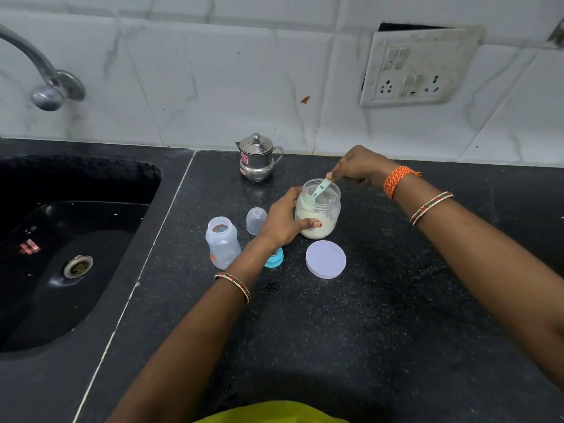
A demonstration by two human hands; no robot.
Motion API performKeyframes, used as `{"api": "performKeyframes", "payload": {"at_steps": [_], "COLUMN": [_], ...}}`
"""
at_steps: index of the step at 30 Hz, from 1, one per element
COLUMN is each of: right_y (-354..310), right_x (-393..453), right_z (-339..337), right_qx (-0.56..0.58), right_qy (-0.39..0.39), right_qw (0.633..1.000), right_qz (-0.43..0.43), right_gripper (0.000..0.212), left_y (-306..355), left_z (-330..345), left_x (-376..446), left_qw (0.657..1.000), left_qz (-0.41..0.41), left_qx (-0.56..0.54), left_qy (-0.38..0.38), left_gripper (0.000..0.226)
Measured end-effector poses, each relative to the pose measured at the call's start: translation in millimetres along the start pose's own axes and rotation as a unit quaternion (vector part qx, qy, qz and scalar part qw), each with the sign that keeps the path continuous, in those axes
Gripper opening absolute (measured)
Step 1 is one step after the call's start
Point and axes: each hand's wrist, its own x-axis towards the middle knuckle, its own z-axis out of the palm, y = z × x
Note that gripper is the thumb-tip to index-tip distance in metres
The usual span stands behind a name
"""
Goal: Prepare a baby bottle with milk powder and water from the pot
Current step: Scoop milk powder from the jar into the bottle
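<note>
A: What are our hands doing?

B: Our left hand (282, 219) is wrapped around the side of the clear plastic jar of pale milk powder (317, 209), thumb across its front. Our right hand (357, 167) pinches the handle of the small light-green plastic scoop (320, 188), whose bowl dips inside the jar's open mouth.

A: And around the jar?

B: Its round white lid (326, 259) lies flat on the black speckled worktop (381, 315), just in front. Left of our wrist stands the clear baby bottle (222, 242), open and upright. The clear domed cap (256, 220) sits between the bottle and our left hand, and the teal screw ring (274, 259) peeks out beneath our wrist.

A: The water?

B: The small lidded steel pot (257, 158) stands behind the jar, near the tiled wall (213, 71). The black sink (61, 254) is further left.
</note>
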Motion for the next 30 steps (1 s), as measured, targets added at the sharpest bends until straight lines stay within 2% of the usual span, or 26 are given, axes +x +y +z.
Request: {"api": "performKeyframes", "payload": {"at_steps": [7,12,17,24,28,30], "right_y": [12,24,32,43,45,45], "right_x": [3,8,11,14,11,10], "right_z": [-9,-13,-13,-16,-16,-14], "right_qx": [0.051,0.094,0.117,0.172,0.176,0.180], "right_qy": [0.007,0.008,-0.054,-0.056,-0.116,-0.119], "right_qw": [0.999,0.995,0.991,0.982,0.975,0.974], "right_qz": [0.010,0.013,0.034,0.060,0.064,0.067], "right_gripper": [0.013,0.023,0.028,0.024,0.025,0.027], "left_y": [-1,-1,-1,-2,-1,0], "left_z": [1,1,1,1,2,1], "left_x": [-1,-1,0,0,-1,-1], "left_qw": [1.000,1.000,1.000,1.000,1.000,1.000], "left_qz": [0.006,0.007,0.003,0.004,0.000,-0.002], "left_qx": [0.005,0.003,0.011,0.013,0.018,0.019], "left_qy": [0.000,0.000,0.005,0.000,0.003,0.002], "left_gripper": [0.067,0.066,0.066,0.068,0.069,0.070]}}
